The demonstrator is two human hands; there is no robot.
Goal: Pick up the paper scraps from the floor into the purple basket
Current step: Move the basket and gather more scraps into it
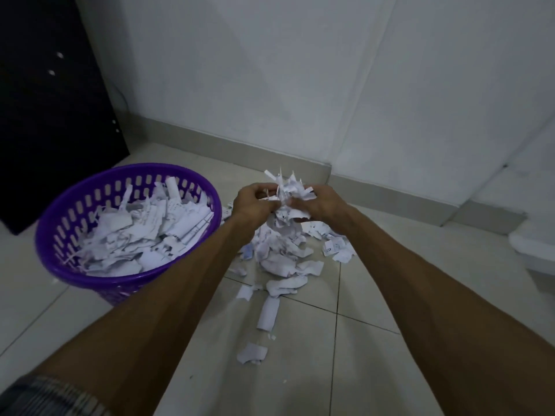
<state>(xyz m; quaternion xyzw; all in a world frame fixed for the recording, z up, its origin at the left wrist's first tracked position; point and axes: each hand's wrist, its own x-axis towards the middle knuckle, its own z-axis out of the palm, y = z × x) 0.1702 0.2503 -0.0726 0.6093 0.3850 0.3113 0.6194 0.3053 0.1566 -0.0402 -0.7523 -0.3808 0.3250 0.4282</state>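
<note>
A purple basket (57, 235) with slotted walls stands on the floor at the left, holding many white paper scraps. Both my hands are raised together above a pile of paper scraps (282, 253) on the tiles. My left hand (255, 199) and my right hand (321, 202) curl round one bunch of scraps (286, 187), whose strips stick up between the fingers. The bunch sits to the right of the basket's rim. Loose scraps trail toward me, among them a rolled piece (267, 313) and a flat piece (251, 352).
A white wall with a grey skirting (240, 145) runs behind the pile. A black panel (45, 100) leans at the far left behind the basket. A white object (534, 241) sits at the right edge. The floor is pale tiles with dark joints.
</note>
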